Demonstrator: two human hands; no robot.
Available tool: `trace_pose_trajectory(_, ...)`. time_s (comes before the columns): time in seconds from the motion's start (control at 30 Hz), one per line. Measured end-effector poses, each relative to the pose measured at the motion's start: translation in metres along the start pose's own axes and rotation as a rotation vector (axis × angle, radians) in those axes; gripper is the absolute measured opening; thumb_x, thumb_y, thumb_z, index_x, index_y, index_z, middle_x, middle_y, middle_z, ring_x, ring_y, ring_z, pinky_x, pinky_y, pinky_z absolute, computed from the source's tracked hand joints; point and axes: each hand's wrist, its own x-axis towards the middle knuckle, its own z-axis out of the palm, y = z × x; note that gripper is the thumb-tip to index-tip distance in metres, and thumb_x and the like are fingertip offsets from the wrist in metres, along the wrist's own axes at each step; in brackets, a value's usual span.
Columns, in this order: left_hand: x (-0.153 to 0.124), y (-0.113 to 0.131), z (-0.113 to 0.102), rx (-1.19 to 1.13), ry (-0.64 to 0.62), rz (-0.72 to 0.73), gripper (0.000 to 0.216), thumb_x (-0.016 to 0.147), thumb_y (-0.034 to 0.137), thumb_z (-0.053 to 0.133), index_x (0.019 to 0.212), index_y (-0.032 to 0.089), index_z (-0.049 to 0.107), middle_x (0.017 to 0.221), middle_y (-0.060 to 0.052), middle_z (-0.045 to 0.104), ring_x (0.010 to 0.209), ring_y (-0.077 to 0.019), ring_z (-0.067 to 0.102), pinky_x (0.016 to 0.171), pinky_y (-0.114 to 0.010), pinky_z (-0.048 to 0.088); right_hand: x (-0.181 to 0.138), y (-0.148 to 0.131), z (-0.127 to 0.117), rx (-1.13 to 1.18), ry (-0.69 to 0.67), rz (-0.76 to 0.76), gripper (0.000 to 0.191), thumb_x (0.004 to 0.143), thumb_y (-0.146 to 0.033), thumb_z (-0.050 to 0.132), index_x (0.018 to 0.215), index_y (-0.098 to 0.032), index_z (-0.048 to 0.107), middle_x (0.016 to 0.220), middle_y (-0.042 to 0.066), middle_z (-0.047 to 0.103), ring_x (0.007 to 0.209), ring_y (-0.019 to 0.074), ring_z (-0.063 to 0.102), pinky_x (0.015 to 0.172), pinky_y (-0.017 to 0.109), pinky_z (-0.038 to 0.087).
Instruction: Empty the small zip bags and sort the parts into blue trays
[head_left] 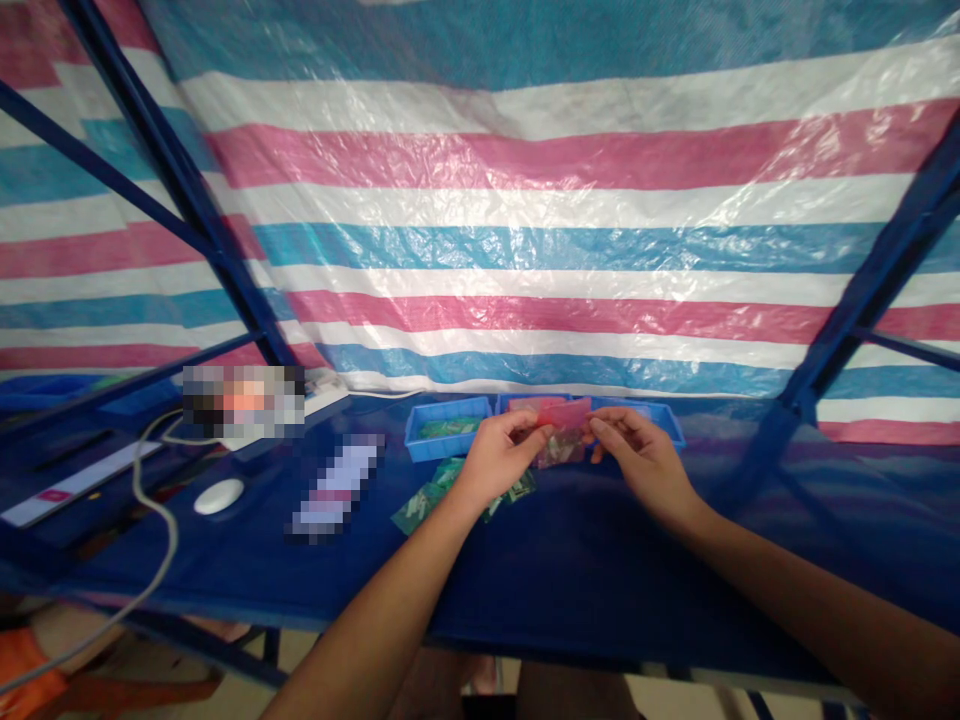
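Note:
A small clear bag with a pink-red top [564, 418] is held up between my two hands. My left hand [504, 458] pinches its left edge between thumb and fingers. At the opposite edge, the thumb and fingertips of my right hand [643, 462] close on the bag. What lies inside the bag is too blurred to make out. Below my left hand, several greenish clear packets [421, 506] lie on the blue table [585, 580], partly hidden by my forearm. Just behind is a blue bin [448, 450] with green packets in it.
Another blue bin [671, 425] stands behind my right hand, and one between is mostly hidden. To the left lie a round white object [218, 496], a pale cable [169, 540] and a power strip [319, 397]. Blue metal posts [176, 190] frame a striped sheet [525, 160].

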Motion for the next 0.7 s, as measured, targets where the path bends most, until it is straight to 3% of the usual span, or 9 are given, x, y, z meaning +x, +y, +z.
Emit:
trace_pose_trajectory(0.1,0.001,0.002,0.0,-0.114,0.02,-0.033,0.031,0.093,0.043,0.073,0.099,0.013,0.079,0.092,-0.006,0.079,0.078,-0.0171,0.068,0.074,-0.026,0.052,0.003,0.003,-0.002,-0.002,0.101,-0.034,0.046,0.085,-0.057,0.083,0.115,-0.025,0.068,0.098,0.005,0.072,0.078,0.0196,0.068,0.066,0.032,0.058)
trace_pose_trajectory(0.23,0.001,0.009,-0.001,-0.16,0.007,-0.05,0.033,0.092,0.045,0.075,0.096,0.013,0.079,0.09,-0.005,0.078,0.077,-0.0164,0.066,0.076,-0.026,0.051,0.004,0.006,-0.001,0.045,0.027,0.012,0.05,0.081,-0.057,0.086,0.118,-0.027,0.069,0.11,0.007,0.075,0.097,0.0244,0.071,0.075,0.034,0.061)
trace_pose_trajectory(0.37,0.001,0.01,-0.002,-0.154,-0.045,-0.049,0.034,0.095,0.046,0.072,0.098,0.013,0.08,0.092,-0.006,0.078,0.08,-0.017,0.067,0.079,-0.027,0.052,0.003,0.007,0.0,0.018,-0.068,0.064,0.041,0.082,-0.061,0.083,0.096,-0.024,0.074,0.088,0.004,0.076,0.079,0.0219,0.07,0.075,0.036,0.059)
trace_pose_trajectory(0.5,-0.001,0.005,0.003,-0.226,-0.17,-0.077,0.038,0.093,0.047,0.076,0.111,0.014,0.079,0.107,-0.009,0.079,0.089,-0.0192,0.071,0.083,-0.028,0.054,0.002,0.007,-0.002,0.043,-0.055,0.09,0.04,0.083,-0.061,0.083,0.089,-0.023,0.073,0.078,0.001,0.073,0.068,0.0184,0.065,0.069,0.032,0.055)
trace_pose_trajectory(0.7,-0.007,0.006,0.009,-0.266,-0.411,-0.129,0.041,0.088,0.049,0.081,0.107,0.013,0.079,0.106,-0.01,0.08,0.095,-0.0221,0.073,0.09,-0.031,0.055,0.004,0.012,-0.008,0.176,0.01,0.147,0.035,0.086,-0.056,0.082,0.095,-0.024,0.074,0.082,0.001,0.074,0.066,0.0179,0.065,0.063,0.03,0.054)
